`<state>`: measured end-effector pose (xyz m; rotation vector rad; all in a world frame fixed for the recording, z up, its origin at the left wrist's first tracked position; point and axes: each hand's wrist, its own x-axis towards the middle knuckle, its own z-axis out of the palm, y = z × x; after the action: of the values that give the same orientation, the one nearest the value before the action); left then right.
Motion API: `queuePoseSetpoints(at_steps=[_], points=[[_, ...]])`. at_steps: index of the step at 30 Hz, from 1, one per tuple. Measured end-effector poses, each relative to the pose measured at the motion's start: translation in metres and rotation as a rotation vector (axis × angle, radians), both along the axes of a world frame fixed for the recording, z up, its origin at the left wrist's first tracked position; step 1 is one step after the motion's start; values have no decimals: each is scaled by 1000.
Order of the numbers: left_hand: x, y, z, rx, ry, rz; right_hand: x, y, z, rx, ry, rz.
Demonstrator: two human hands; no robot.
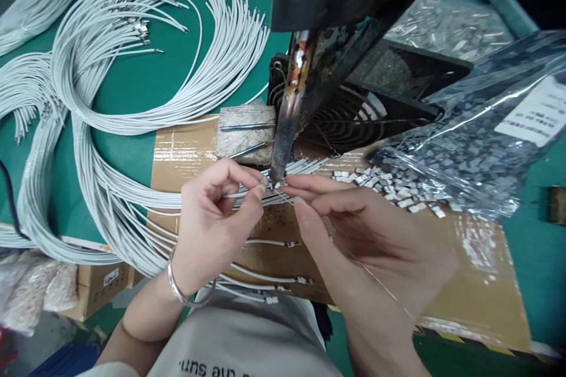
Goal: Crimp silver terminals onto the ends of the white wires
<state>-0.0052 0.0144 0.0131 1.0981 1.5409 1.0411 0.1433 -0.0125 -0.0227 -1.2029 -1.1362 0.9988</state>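
Observation:
My left hand [214, 221] is closed in a pinch at the end of a white cable [230, 194], right beside the tip of a soldering iron [292, 97]. The iron points down from a dark mount. My right hand [371, 235] is closed around a thin solder wire [387, 288], which runs from the fingertips back across the palm. The wire's front end reaches the iron tip. A small metal piece at the tip is partly hidden by my fingers.
White cable bundles [132, 118] lie to the left. Behind the iron stands a black fan [345, 118]. Small metal connectors [398, 185] are scattered at right near a plastic bag [469, 135] of parts. Several cable ends with connectors [292, 280] lie on the cardboard [477, 288] before me.

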Motion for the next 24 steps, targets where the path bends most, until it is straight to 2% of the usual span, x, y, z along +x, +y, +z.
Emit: queuePoseSetpoints(at_steps=[24], points=[[0,-2,-1,24,-1,-18,-2,0,0,0,-4,-24]])
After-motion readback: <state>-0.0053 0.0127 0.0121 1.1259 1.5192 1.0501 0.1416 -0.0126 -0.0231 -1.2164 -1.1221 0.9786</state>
